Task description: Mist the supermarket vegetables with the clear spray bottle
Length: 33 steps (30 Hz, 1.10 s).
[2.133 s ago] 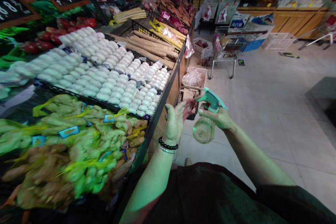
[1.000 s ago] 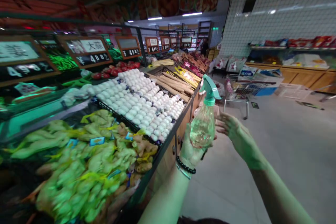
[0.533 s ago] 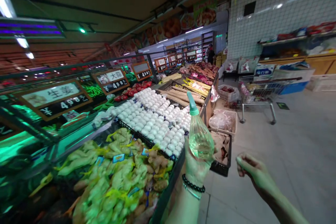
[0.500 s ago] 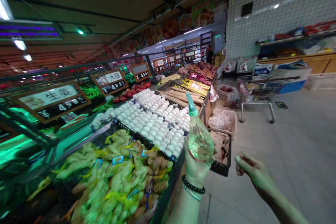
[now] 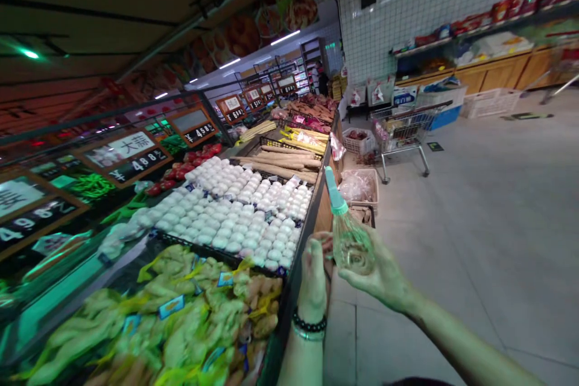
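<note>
Along the left half of the frame runs a long produce counter (image 5: 312, 205), and its dark front edge goes from the lower centre up toward the middle, just left of the hands. To the right of this edge the grey tiled floor (image 5: 474, 223) lies wide and bare across the right half of the frame. Near the upper centre a shopping cart (image 5: 402, 129) stands on this floor, and low baskets (image 5: 359, 187) sit against the counter foot, just above the hands. On the counter, ginger roots (image 5: 190, 313) fill the lower left, white wrapped bulbs (image 5: 235, 205) lie in rows above them, and long pale roots (image 5: 280, 163) follow further up. At lower centre, beside the counter edge, the spray bottle (image 5: 353, 241) is upright with its teal spray head (image 5: 335, 196) on top. The right hand (image 5: 380, 274) curls under and around the clear body of the bottle, fingers half closed on it. The left hand (image 5: 314, 274), with a bead bracelet (image 5: 309, 325) on the wrist, is raised with fingers rather straight and loosely together, and its fingertips (image 5: 319, 244) touch the bottle's left side.
</note>
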{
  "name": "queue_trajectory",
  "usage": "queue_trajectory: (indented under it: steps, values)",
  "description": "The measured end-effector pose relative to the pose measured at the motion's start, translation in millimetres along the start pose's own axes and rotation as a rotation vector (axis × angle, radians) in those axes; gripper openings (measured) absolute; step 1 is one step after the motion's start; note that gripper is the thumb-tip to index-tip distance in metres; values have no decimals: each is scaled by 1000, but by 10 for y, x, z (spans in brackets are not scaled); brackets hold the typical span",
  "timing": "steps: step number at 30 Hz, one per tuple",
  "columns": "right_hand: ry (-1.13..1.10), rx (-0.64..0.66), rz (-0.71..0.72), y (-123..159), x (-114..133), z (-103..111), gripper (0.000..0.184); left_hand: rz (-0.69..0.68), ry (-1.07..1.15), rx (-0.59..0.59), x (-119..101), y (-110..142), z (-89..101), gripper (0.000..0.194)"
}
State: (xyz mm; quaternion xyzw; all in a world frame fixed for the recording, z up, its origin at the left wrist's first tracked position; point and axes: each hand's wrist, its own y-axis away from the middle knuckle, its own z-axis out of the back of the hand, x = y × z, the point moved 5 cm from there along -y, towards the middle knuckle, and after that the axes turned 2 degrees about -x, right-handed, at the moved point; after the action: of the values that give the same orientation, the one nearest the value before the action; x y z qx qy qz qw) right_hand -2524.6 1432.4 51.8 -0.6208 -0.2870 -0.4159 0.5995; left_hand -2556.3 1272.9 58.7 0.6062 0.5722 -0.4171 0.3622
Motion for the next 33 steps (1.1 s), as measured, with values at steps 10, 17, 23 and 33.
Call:
queue_trajectory:
  steps: [10, 17, 23, 33]
  values:
    - [536, -5, 264, 304, -160, -188, 98, -417, -484, -88, -680, 144, -182, 37]
    - [423, 149, 226, 278, -126, -282, 103, -346, -475, -37, -682, 157, -38, 45]
    - [370, 254, 137, 255, -92, -351, 95, -400, -519, 14, -685, 84, 100, 47]
    - [-421, 306, -308, 157, -289, -380, 124, -481, -230, -177, -872, -78, 227, 41]
